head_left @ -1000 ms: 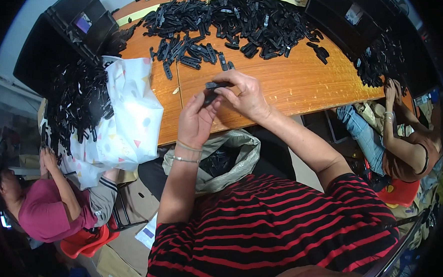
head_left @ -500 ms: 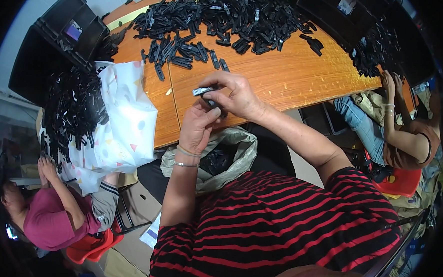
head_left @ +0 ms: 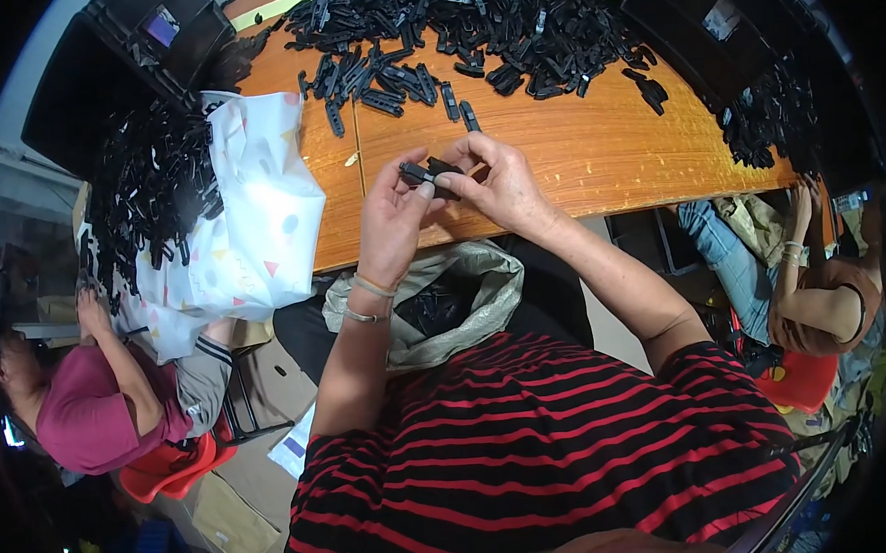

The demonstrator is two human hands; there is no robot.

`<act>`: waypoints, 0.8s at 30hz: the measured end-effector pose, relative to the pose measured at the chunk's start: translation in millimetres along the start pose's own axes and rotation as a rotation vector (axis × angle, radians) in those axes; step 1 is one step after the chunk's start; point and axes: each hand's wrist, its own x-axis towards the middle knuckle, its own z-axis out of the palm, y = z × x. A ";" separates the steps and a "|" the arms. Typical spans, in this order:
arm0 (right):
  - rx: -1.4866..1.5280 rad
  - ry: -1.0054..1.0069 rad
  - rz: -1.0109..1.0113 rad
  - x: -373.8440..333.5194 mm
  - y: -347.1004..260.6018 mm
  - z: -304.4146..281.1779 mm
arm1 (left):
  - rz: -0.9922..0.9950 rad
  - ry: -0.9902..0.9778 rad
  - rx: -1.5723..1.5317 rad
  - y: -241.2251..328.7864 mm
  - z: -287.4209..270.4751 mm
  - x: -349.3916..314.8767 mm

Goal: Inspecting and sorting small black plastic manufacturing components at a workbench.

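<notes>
Just above the table's near edge, my two hands meet. My left hand point(head_left: 392, 219) pinches a small, narrow black plastic piece point(head_left: 414, 172) between thumb and fingers. My right hand point(head_left: 504, 188) closes from the other side on a dark piece point(head_left: 441, 164) that touches it; whether the two are joined I cannot tell. Two slim black plastic pieces lie side by side beyond my fingers, the nearer one point(head_left: 469, 116) close to my right hand. Below my wrists an open woven sack point(head_left: 499, 284) sits in my lap with dark contents.
Heaps of black plastic pieces point(head_left: 551, 46) cover the far side of the wooden table point(head_left: 577, 159). Black crates point(head_left: 691, 33) stand at both far corners. A patterned white plastic sheet point(head_left: 269, 205) hangs over the left edge. One person point(head_left: 99, 410) sits left, another point(head_left: 815, 307) right.
My hands have risen slightly and drawn level. The piece in my right fingers, which stuck out to the left with a pale side showing, is now brought against the left hand's piece.
</notes>
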 end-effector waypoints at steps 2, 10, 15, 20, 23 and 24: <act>-0.041 -0.026 0.002 0.5 -4.0 -1.5 | -0.033 0.032 0.061 -1.7 -4.6 1.7; -0.102 0.073 -0.111 -3.8 -9.2 4.7 | 0.123 0.075 0.195 -10.0 -2.6 6.3; -0.076 0.041 -0.090 1.1 -8.2 3.7 | 0.162 0.051 0.194 -14.2 -1.6 5.6; -0.069 0.039 -0.098 0.6 -6.7 5.0 | 0.151 0.093 0.108 -14.2 -1.0 2.3; -0.087 0.057 -0.154 -0.5 -8.8 5.7 | 0.177 0.104 0.175 -12.9 -2.3 1.1; -0.080 0.052 -0.149 -0.5 -9.1 5.9 | 0.176 0.104 0.174 -11.7 -1.6 0.4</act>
